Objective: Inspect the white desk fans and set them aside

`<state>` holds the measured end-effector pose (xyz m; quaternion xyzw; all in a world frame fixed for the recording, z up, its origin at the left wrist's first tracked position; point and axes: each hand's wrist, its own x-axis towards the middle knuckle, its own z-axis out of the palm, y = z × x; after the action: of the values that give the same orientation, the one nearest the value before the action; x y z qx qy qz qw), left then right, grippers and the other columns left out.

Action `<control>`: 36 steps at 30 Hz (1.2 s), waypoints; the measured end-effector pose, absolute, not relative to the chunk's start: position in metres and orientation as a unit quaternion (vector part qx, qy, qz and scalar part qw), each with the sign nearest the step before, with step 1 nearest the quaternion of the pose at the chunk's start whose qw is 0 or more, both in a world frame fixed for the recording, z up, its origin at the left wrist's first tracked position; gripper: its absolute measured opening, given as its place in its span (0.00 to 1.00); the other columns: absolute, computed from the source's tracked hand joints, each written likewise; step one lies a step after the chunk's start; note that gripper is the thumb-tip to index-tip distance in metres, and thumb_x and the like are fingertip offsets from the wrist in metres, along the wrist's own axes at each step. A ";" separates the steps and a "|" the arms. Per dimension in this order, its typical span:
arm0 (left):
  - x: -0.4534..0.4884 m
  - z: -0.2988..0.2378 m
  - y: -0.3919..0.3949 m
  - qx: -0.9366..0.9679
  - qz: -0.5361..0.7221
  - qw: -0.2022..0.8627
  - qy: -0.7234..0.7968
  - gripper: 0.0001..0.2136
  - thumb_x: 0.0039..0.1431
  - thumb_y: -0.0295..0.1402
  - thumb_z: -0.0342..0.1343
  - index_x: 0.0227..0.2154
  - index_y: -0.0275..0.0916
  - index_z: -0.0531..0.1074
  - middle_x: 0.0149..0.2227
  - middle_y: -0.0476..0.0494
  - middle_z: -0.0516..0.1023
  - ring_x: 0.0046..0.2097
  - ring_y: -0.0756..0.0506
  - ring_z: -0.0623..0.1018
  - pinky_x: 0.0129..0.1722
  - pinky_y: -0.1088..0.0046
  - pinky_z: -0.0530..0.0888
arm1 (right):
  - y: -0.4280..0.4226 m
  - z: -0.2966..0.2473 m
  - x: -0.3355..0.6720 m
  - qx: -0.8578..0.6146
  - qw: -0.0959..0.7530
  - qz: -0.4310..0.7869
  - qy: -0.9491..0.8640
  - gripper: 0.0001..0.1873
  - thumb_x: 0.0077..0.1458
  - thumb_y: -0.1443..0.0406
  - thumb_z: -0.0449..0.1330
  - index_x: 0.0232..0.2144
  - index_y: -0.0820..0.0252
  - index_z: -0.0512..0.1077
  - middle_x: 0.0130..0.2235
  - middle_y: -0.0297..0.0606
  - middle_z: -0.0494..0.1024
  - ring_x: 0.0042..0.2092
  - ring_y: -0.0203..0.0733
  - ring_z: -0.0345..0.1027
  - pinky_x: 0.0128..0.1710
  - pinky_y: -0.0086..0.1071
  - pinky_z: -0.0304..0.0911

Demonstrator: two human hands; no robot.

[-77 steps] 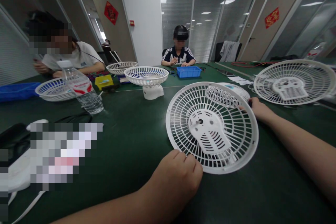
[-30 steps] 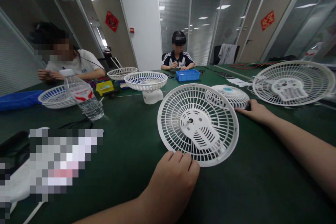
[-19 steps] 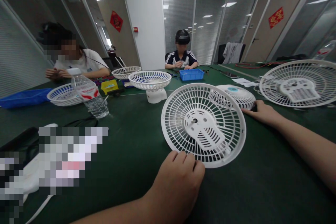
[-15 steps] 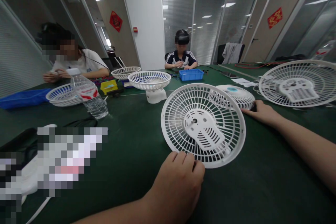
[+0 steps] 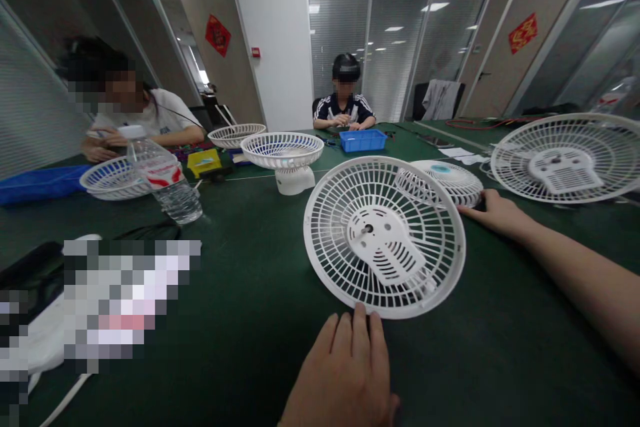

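Observation:
In the middle of the head view a white fan grille (image 5: 440, 280) tilts towards me, with a motor housing and a thin metal shaft at its centre. My left hand (image 5: 345, 367) lies below its near rim, fingers stretched out; the fingertips reach the rim, though whether they press on it I cannot tell. Farther right, my right hand (image 5: 503, 215) grips the edge of a smaller round grille with a blue centre (image 5: 443, 172). The thumb shows at its near side; the other fingers are partly hidden. The tilted grille covers part of this round one.
A white fan base with grille (image 5: 295, 180) stands left of centre, near a water bottle (image 5: 167, 180). Another large grille (image 5: 565, 170) is at the right. A blue bin (image 5: 363, 141) and a yellow box (image 5: 204, 163) stand farther back. Two people sit across the table.
My left hand has let go of the tilted grille's near rim and drawn back towards me, its fingers straightening. My right hand stays at the smaller grille.

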<state>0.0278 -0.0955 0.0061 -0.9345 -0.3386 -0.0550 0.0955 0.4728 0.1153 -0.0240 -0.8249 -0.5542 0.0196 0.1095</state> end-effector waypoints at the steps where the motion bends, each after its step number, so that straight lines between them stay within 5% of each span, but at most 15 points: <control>1: 0.027 0.003 -0.098 -0.935 -0.046 0.093 -0.339 0.30 0.60 0.48 0.51 0.56 0.26 0.64 0.54 0.21 0.70 0.52 0.32 0.75 0.45 0.60 0.77 | 0.115 -0.024 0.472 -0.825 0.108 0.021 -0.554 0.53 0.38 0.29 0.48 0.52 0.64 0.57 0.48 0.53 0.68 0.48 0.56 0.65 0.46 0.43 0.63; 17: 0.035 0.024 -0.096 -0.939 0.140 0.008 -0.313 0.27 0.65 0.40 0.46 0.61 0.27 0.58 0.58 0.16 0.60 0.59 0.26 0.63 0.50 0.52 0.73 | 0.115 -0.022 0.472 -0.823 0.101 0.035 -0.558 0.48 0.45 0.31 0.46 0.55 0.61 0.56 0.52 0.53 0.66 0.51 0.56 0.63 0.50 0.43 0.60; 21: 0.031 0.014 -0.094 -0.941 0.101 -0.015 -0.323 0.27 0.65 0.40 0.46 0.63 0.29 0.55 0.60 0.18 0.57 0.62 0.26 0.60 0.53 0.48 0.70 | 0.115 -0.022 0.472 -0.821 0.101 0.041 -0.560 0.46 0.47 0.32 0.46 0.54 0.60 0.57 0.52 0.52 0.66 0.51 0.55 0.63 0.50 0.43 0.60; 27: 0.027 0.016 -0.084 -0.940 0.004 -0.088 -0.328 0.37 0.60 0.56 0.44 0.64 0.34 0.53 0.63 0.19 0.52 0.65 0.27 0.53 0.58 0.45 0.61 | 0.114 -0.022 0.472 -0.820 0.104 0.047 -0.561 0.47 0.47 0.33 0.46 0.55 0.61 0.56 0.52 0.53 0.66 0.52 0.56 0.63 0.51 0.43 0.60; 36: 0.026 0.018 -0.078 -0.933 -0.059 -0.073 -0.347 0.27 0.65 0.49 0.40 0.61 0.40 0.58 0.63 0.26 0.58 0.64 0.33 0.59 0.58 0.50 0.63 | 0.110 -0.019 0.467 -0.817 0.100 0.030 -0.567 0.48 0.48 0.34 0.47 0.57 0.63 0.54 0.52 0.54 0.66 0.51 0.56 0.64 0.50 0.42 0.61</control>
<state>0.0260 -0.0785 0.0180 -0.9334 -0.3465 -0.0588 -0.0728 0.4670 0.1099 -0.0193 -0.8174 -0.5665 0.0296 0.0996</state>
